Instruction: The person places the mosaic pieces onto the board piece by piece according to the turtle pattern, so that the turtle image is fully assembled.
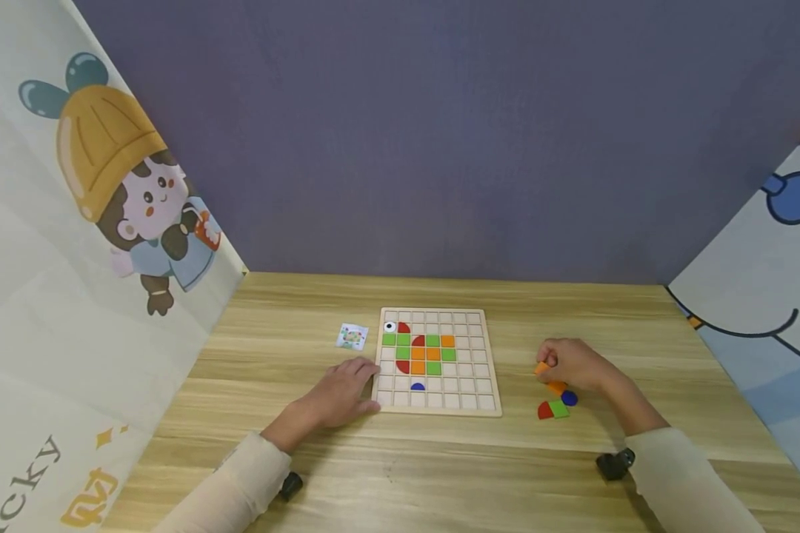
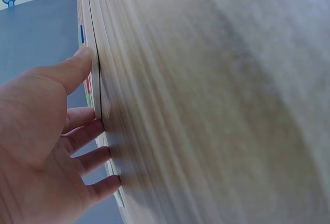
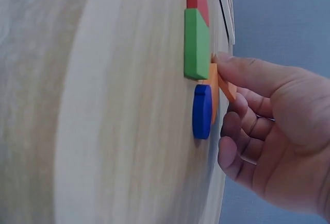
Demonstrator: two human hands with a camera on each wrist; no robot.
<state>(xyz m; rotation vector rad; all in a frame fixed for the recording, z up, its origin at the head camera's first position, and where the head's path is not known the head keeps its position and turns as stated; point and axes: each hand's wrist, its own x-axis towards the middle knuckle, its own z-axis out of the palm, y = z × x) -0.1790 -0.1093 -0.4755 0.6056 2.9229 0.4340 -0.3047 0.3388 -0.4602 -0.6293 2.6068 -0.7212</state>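
Note:
A wooden grid board (image 1: 470, 383) lies on the table, with red, green and orange tiles, a white eye tile (image 1: 390, 326) and a blue half-round tile (image 1: 418, 386) in its cells. My left hand (image 1: 338, 392) rests at the board's left edge, thumb and fingertips touching it, fingers loosely extended. Off to the right, my right hand (image 1: 576, 363) pinches an orange tile (image 3: 227, 87), tilted up, between thumb and fingers. Just below it lie another orange tile (image 1: 557, 387), a blue rounded piece (image 1: 570, 398), a green square tile (image 1: 559, 409) and a red quarter-round tile (image 1: 545, 411).
A small printed picture card (image 1: 352, 337) lies left of the board. A purple-grey panel (image 1: 440, 148) stands behind the wooden table (image 1: 440, 474), and printed panels close off both sides.

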